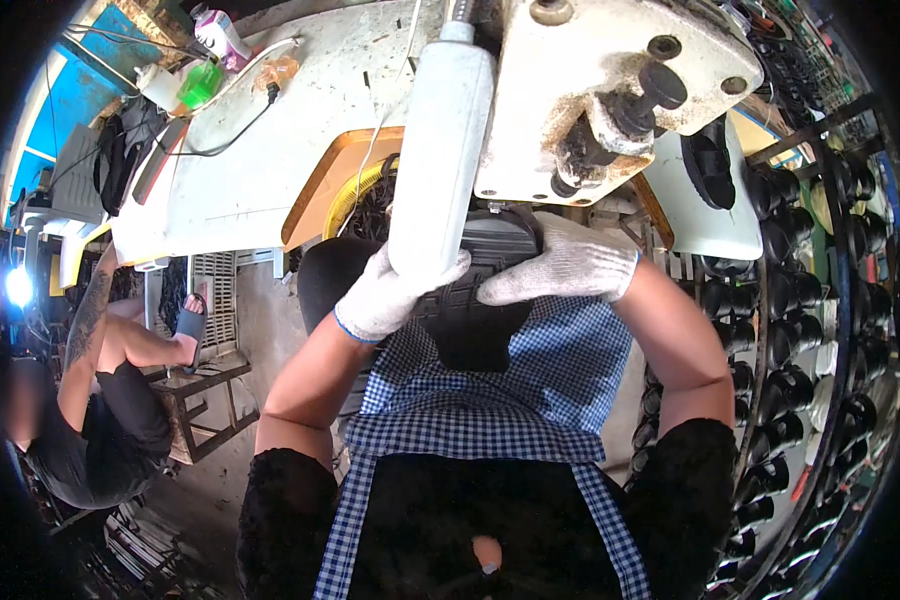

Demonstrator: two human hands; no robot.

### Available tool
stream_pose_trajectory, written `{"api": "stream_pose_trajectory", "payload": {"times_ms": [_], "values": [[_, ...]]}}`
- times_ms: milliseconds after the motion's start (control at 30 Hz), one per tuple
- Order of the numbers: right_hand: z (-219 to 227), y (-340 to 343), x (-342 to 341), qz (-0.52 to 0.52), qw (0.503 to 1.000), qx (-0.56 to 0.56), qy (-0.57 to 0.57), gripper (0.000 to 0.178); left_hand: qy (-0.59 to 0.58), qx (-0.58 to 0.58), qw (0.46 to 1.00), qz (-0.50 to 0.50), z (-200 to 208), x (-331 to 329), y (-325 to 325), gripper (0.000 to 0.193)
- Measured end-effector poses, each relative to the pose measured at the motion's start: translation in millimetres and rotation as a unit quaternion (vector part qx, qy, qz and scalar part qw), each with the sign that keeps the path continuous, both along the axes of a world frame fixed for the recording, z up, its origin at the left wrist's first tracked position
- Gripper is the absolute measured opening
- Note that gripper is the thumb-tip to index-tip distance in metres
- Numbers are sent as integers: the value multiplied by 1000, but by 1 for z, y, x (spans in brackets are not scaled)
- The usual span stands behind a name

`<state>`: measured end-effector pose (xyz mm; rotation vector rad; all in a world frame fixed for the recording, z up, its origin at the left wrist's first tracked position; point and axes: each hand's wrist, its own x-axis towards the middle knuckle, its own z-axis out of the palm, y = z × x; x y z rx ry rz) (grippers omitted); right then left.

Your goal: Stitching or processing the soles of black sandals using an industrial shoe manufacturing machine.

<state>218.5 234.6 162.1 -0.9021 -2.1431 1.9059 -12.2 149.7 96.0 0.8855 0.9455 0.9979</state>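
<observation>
A black shoe [471, 318] is held sole up beneath the head of a white, grease-stained machine [545, 85], with its treaded bottom facing me. My left hand [382, 297], in a white knit glove, grips its left side; a long pale housing [438, 150] on the machine hides part of that hand. My gloved right hand [567, 262] is closed round the right side, thumb lying across the sole. The shoe's upper edge touches or nearly touches the machine's lower end; I cannot tell which. My lap is covered by a blue checked apron [560, 350].
The white worktop [240, 180] bears bottles [220, 38] and a cable. A yellow basket [348, 200] shows through its cutout. Another black shoe [708, 165] lies on the right part. Racks of black shoes [790, 290] line the right. A person [90, 420] sits at left.
</observation>
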Motion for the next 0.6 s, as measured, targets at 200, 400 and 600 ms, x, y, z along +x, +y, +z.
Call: {"api": "stream_pose_trajectory", "payload": {"times_ms": [200,400,600], "values": [[-48,-72,-5,-335,872,334,126,60,-71,24,992,98,-9,21,-13,63],[-78,-97,4,-387,890,166,172,48,126,85,981,123,-33,33,-21,54],[-52,-62,33,-256,920,276,108,53,104,114,978,137,-51,49,-25,57]]}}
